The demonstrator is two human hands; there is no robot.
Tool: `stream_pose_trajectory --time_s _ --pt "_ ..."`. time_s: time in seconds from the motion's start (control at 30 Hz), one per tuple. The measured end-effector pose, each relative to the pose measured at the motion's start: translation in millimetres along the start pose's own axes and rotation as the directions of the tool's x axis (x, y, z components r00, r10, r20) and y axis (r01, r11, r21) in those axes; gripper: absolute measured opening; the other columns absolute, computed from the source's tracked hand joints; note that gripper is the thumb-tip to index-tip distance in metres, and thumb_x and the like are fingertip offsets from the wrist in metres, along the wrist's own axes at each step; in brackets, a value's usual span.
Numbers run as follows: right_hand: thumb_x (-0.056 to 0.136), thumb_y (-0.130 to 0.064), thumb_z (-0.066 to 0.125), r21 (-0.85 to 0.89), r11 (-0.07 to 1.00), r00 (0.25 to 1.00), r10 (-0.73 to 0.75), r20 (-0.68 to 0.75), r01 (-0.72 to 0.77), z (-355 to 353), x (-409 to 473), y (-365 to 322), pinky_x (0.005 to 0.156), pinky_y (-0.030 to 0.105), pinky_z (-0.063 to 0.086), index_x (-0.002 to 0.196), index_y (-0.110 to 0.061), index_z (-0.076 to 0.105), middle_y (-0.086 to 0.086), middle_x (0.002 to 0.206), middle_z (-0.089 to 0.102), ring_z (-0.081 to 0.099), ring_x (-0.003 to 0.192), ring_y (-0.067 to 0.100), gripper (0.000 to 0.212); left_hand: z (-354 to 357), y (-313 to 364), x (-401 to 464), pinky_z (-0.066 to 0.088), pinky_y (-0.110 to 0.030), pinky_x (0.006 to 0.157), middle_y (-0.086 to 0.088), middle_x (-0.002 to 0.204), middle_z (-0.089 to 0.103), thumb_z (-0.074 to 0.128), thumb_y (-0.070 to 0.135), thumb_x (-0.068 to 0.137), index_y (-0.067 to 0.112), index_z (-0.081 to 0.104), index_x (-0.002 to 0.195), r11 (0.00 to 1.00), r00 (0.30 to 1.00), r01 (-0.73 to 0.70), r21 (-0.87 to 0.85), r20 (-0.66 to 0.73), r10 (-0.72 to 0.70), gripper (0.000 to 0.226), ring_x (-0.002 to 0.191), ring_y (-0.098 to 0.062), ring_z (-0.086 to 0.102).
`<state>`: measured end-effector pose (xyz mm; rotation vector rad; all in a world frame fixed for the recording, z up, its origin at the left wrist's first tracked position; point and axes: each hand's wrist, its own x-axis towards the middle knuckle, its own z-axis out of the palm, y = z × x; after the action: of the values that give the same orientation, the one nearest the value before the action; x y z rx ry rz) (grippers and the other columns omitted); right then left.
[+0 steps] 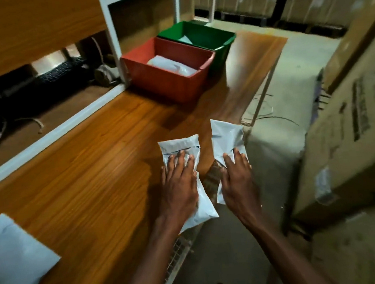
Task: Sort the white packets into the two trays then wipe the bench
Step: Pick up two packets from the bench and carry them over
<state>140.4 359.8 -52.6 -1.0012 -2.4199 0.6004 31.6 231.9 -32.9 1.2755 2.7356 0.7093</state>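
Two soft, light, slippery packets (pixel 179 147) (pixel 227 135) lying under flat, spread fingers (pixel 179 159) (pixel 236 157), likely needing pinching at edges.

No text can be read: the paper labels on the stacked brown cardboard boxes (pixel 350 111) are too blurred, and the white plastic packets (pixel 180 147) bear none.

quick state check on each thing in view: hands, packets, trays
left hand: flat on left packet
right hand: flat on right packet
third packet: lying untouched on bench
red tray: holds white packets
green tray: holds something white
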Motion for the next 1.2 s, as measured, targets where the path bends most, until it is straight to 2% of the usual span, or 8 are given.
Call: stream_pose_trajectory --time_s 0.13,0.23,0.3,0.43,0.57,0.9,1.07,1.2 --pt "0.101 -0.031 0.033 -0.023 0.998 0.997 0.05 -0.053 -0.051 -20.2 24.3 53.9 0.117 0.051 0.033 0.142 -0.015 0.055 0.018 0.156 0.04 0.037 0.144 0.038 0.049 29.9 49.0 38.7 0.006 -0.048 0.123 -0.003 0.164 0.017 0.017 0.042 0.099 0.022 0.03 0.154 0.998 0.998 -0.053 -0.014 0.039 0.054 0.06 0.152 -0.026 0.009" --pt "0.101 -0.033 0.031 -0.019 0.995 0.992 0.094 -0.089 -0.096 -31.1 47.0 91.6 0.115 0.05 0.034 0.139 -0.012 0.057 0.022 0.152 0.043 0.041 0.141 0.04 0.051 50.5 81.5 69.6 0.009 -0.05 0.123 -0.003 0.164 0.017 0.014 0.044 0.1 0.023 0.03 0.154 0.993 0.99 -0.114 -0.024 0.082 0.116 0.06 0.152 -0.027 0.009" --pt "0.1 -0.033 0.032 -0.019 0.992 0.987 0.119 -0.105 -0.122 -36.0 61.6 111.3 0.115 0.049 0.033 0.138 -0.012 0.058 0.022 0.152 0.044 0.041 0.141 0.04 0.051 64.2 96.7 89.4 0.008 -0.05 0.123 -0.002 0.165 0.012 0.027 0.034 0.105 0.024 0.024 0.155 0.988 0.98 -0.147 -0.036 0.132 0.151 0.051 0.153 -0.025 0.003" --pt "0.101 -0.036 0.03 -0.036 0.986 0.981 0.159 -0.113 -0.163 -44.7 93.9 149.2 0.119 0.045 0.026 0.143 -0.016 0.054 0.016 0.157 0.039 0.032 0.147 0.035 0.052 93.2 122.6 135.1 0.009 -0.05 0.123 -0.005 0.165 0.016 0.042 0.018 0.102 0.022 0.025 0.155 0.972 0.962 -0.234 -0.034 0.138 0.236 0.056 0.152 -0.026 0.006" --pt "0.102 -0.041 0.026 -0.027 0.979 0.972 0.196 -0.128 -0.201 -46.3 140.9 185.3 0.122 0.042 0.022 0.146 -0.019 0.051 0.012 0.159 0.036 0.028 0.15 0.031 0.055 121.6 142.7 190.7 0.006 -0.045 0.121 -0.005 0.164 0.018 0.042 0.015 0.101 0.022 0.026 0.154 0.961 0.951 -0.274 -0.039 0.137 0.277 0.056 0.152 -0.026 0.009" --pt "0.104 -0.051 0.02 0.006 0.977 0.972 0.213 -0.094 -0.214 -47.8 302.8 241.1 0.118 0.053 0.032 0.147 -0.022 0.048 0.01 0.16 0.035 0.026 0.15 0.03 0.059 153.4 174.0 353.7 0.003 -0.045 0.123 -0.003 0.165 0.014 0.032 0.028 0.105 0.025 0.022 0.155 0.959 0.949 -0.28 -0.044 0.14 0.284 0.051 0.153 -0.023 0.005" --pt "0.104 -0.041 0.027 0.003 0.991 0.987 0.13 -0.093 -0.13 -53.5 386.5 247.7 0.116 0.054 0.034 0.147 -0.019 0.048 0.013 0.159 0.036 0.028 0.149 0.034 0.053 156.9 181.6 423.1 0.026 -0.054 0.118 -0.008 0.159 0.032 0.023 0.032 0.099 0.019 0.04 0.149 0.966 0.965 -0.26 -0.01 0.032 0.26 0.054 0.148 -0.03 0.027" --pt "0.104 -0.036 0.031 0.006 1.0 0.994 0.001 -0.106 -0.001 -54.2 459.4 252.0 0.114 0.054 0.037 0.145 -0.018 0.05 0.014 0.157 0.039 0.031 0.148 0.034 0.049 156.0 192.3 472.5 0.027 -0.053 0.116 -0.009 0.157 0.037 0.034 0.028 0.099 0.017 0.045 0.146 0.98 0.973 -0.197 0.016 -0.121 0.198 0.049 0.145 -0.032 0.032"
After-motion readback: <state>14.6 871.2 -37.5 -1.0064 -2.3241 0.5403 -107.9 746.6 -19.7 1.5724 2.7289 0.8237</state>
